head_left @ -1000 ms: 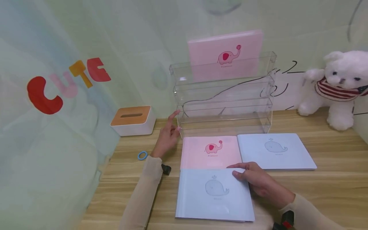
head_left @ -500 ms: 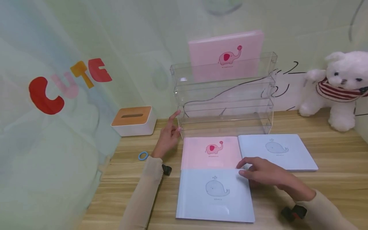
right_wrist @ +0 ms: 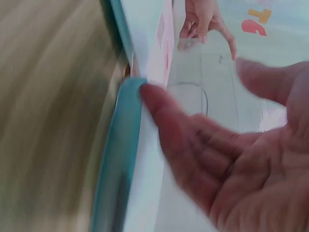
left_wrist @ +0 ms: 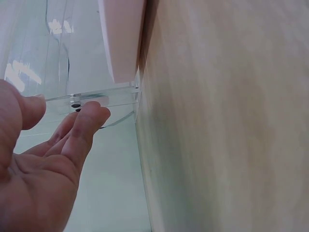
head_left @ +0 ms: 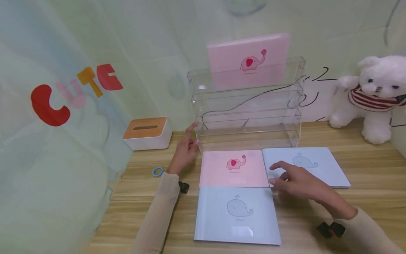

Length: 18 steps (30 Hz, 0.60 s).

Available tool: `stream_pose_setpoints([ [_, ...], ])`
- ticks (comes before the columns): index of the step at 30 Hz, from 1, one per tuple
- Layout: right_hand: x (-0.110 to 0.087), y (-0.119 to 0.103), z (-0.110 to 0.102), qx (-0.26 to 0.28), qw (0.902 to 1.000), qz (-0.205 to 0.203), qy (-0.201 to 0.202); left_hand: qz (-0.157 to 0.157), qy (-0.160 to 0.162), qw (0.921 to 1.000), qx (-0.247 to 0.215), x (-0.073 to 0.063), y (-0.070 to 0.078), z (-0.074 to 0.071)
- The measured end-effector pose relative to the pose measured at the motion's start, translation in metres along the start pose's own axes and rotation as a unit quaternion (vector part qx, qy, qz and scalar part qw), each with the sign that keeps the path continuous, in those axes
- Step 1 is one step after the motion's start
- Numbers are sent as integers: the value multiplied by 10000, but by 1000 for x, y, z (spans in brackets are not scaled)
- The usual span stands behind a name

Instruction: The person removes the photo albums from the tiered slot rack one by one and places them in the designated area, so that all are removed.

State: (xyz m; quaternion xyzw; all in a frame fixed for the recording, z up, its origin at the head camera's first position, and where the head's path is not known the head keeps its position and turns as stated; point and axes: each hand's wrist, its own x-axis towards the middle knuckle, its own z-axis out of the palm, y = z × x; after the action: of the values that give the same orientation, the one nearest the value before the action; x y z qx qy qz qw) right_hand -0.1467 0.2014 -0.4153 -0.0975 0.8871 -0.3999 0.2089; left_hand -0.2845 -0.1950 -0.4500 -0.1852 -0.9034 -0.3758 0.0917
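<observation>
My left hand (head_left: 185, 151) touches the left side panel of the clear acrylic book rack (head_left: 247, 112), index finger stretched up and thumb lower down. In the left wrist view its fingertips are right at the clear panel. My right hand (head_left: 296, 181), fingers loosely bent and holding nothing, hovers over the left part of a pale blue whale book (head_left: 330, 173). Left of that book lies a pink elephant book (head_left: 214, 169). Another blue whale book (head_left: 215, 225) lies in front, its top edge against the pink one. Another pink elephant book (head_left: 222, 58) stands on the rack's top tier.
A white tissue box (head_left: 149, 143) with a wooden lid stands on the left of the wooden table (head_left: 139, 208). A blue ring (head_left: 157, 171) lies near my left wrist. At the back right sits a white teddy bear (head_left: 375, 125).
My right hand has let go of the front whale book's upper right corner and moved up and right. That book now lies flat below the pink one. The left hand has stayed put.
</observation>
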Motion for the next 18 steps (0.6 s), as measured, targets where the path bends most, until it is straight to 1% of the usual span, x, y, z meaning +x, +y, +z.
stream_pose_setpoints([
  [2,0,1,-3,-114,9989,-406,195,-12,5,10000,-19,0,0,0],
  [4,1,0,-8,-231,9958,-781,410,-24,4,10000,-36,0,0,0],
  [7,2,-2,-15,-322,9898,-1196,701,-35,3,10000,-54,1,0,1],
  [9,2,-4,-20,-356,9863,-1349,877,-44,3,10000,-72,0,0,1],
  [14,2,-11,-33,-497,9771,-1528,1399,-12,33,9999,-106,0,-1,1],
  [16,2,-15,-38,-487,9721,-1626,1617,26,40,9999,-108,0,-1,1],
  [18,4,-19,-43,-451,9648,-1819,1846,66,47,9999,-110,0,-2,0],
])
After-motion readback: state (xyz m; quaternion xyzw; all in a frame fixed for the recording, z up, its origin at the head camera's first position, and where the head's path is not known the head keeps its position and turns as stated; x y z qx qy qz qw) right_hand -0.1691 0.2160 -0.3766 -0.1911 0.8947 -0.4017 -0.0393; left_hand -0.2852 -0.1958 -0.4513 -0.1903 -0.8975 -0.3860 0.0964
